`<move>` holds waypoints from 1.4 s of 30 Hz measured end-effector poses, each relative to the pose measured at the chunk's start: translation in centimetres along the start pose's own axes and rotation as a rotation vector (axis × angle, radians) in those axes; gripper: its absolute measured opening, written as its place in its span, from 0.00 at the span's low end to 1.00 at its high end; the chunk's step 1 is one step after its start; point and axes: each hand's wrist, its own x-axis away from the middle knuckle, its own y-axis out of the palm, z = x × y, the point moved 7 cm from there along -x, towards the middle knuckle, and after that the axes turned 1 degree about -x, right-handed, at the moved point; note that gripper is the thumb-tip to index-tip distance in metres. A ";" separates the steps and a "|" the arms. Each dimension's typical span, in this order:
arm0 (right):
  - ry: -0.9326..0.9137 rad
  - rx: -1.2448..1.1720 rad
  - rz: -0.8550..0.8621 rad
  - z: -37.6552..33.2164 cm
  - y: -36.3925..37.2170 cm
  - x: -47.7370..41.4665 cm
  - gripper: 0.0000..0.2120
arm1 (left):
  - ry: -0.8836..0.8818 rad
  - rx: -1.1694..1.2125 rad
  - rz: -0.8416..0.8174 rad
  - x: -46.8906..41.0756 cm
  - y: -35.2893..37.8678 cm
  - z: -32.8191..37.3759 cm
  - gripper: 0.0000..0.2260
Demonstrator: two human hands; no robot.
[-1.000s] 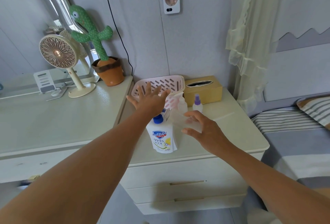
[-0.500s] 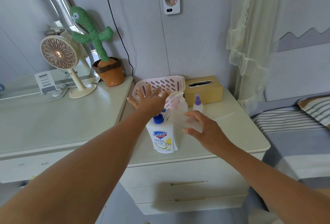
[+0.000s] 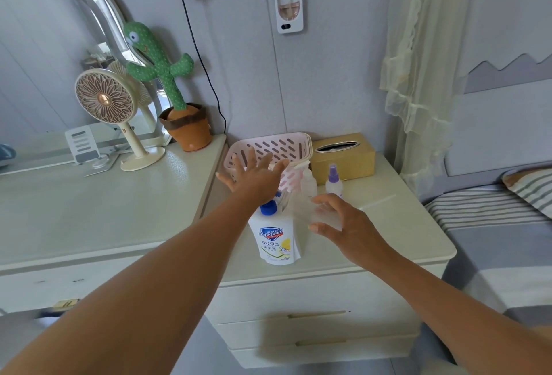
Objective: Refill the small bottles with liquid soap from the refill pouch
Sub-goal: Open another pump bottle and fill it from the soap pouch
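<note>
Refill pouch [image 3: 274,240]: upright, cap [image 3: 268,209] up, between my hands; left hand [image 3: 254,179] spread just past the cap; right hand [image 3: 348,223] loosely curved alongside, nearer, perhaps over something clear.

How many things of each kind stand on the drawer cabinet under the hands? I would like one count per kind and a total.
Refill pouch: 1
Small bottles: 2 (purple-capped bottle, white-topped bottle)
Pink basket: 1
Tissue box: 1
Total: 5. A blurred clear thing at the right hand is not counted; the left hand may hide more.
</note>
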 end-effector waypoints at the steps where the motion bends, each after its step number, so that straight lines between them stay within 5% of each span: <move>1: -0.002 -0.003 0.004 0.0 -0.2 -0.1 0.20 | 0.002 0.002 0.005 -0.2 -0.2 0.0 0.26; 42: 0.024 0.000 -0.026 0.6 0.4 0.0 0.20 | 0.045 -0.010 -0.037 0.4 1.0 -0.1 0.21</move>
